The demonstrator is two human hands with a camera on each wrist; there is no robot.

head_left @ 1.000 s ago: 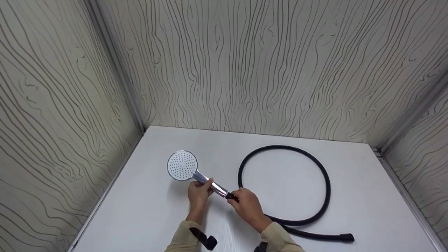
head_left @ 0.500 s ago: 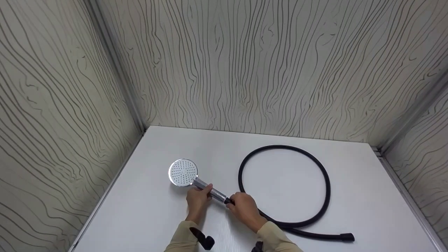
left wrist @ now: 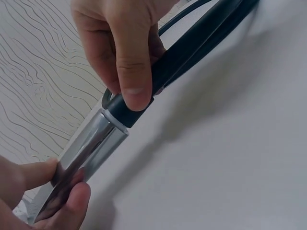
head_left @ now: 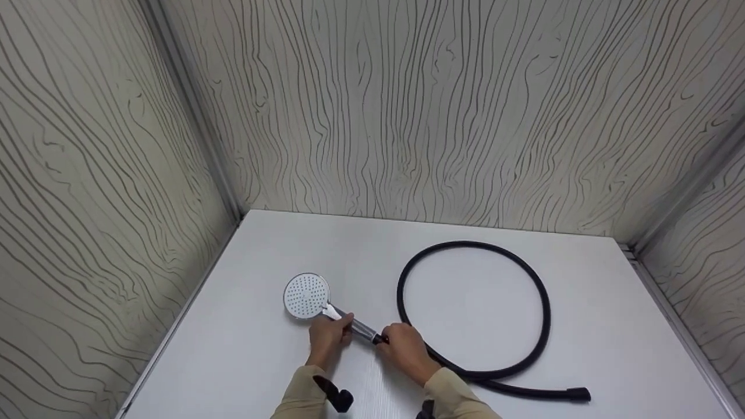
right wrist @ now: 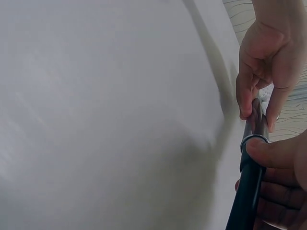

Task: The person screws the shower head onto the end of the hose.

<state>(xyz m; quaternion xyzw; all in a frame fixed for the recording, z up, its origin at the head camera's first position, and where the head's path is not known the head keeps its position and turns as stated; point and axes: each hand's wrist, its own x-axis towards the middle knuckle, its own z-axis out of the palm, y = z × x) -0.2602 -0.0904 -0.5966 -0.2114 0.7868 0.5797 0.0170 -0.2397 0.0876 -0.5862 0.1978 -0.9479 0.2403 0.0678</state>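
A chrome shower head (head_left: 307,295) with a round white nozzle face slants across the middle of the table, its face turned up. My left hand (head_left: 327,337) grips its handle, thumb on one side and fingers on the other. At the handle's lower end my right hand (head_left: 405,350) pinches the black end fitting of a shower hose (head_left: 546,308). In the left wrist view this black fitting (left wrist: 125,111) meets the chrome handle (left wrist: 91,148), with a thin pale ring between them. How far the two are joined is hidden inside.
The hose lies in one big loop on the right of the white table (head_left: 244,372); its free end fitting (head_left: 578,394) points right near the front. Wood-patterned panels (head_left: 372,116) stand behind and at both sides.
Both hands have come slightly down toward the person, bringing the shower head and hose end with them. The hose loop has barely shifted, and both holds stay the same.
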